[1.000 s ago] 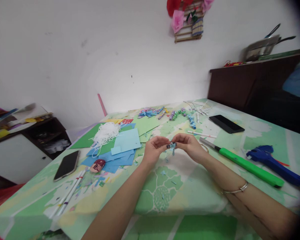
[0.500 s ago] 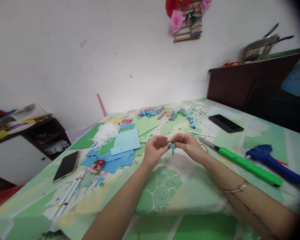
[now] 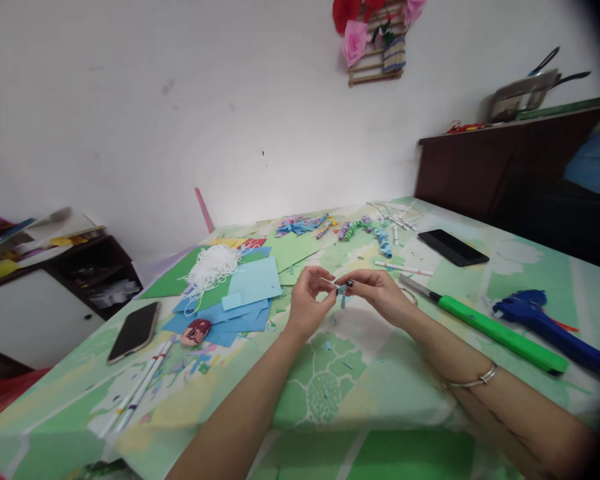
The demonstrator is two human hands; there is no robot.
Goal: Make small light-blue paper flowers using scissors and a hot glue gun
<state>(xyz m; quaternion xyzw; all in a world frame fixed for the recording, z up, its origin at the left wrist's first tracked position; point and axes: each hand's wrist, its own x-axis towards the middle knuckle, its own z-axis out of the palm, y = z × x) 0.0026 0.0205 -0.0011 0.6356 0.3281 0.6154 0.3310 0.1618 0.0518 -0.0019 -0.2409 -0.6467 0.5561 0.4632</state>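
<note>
My left hand [image 3: 309, 301] and my right hand [image 3: 380, 295] meet fingertip to fingertip above the middle of the table. Between them is a small light-blue paper piece [image 3: 343, 300], its narrow end hanging down. The left thumb and fingers pinch it from one side, and the right fingertips close on it from the other. Its exact shape is partly hidden by the fingers. Close to my right hand lie a green utility knife [image 3: 500, 333] with its blade out and a thin white stick [image 3: 404, 268].
On the left lie a ball of white string [image 3: 213, 268], blue paper sheets [image 3: 255, 280], a phone [image 3: 134, 332], markers [image 3: 143, 387] and a pink-and-red object [image 3: 196, 332]. Curled paper pieces [image 3: 383, 243] sit at the back. A black phone [image 3: 453, 247] and blue glue gun [image 3: 555, 327] lie right.
My fingertips have shifted slightly at the blue paper; the right index finger now reaches further over towards the left hand. The paper's hanging end has moved a little left.
</note>
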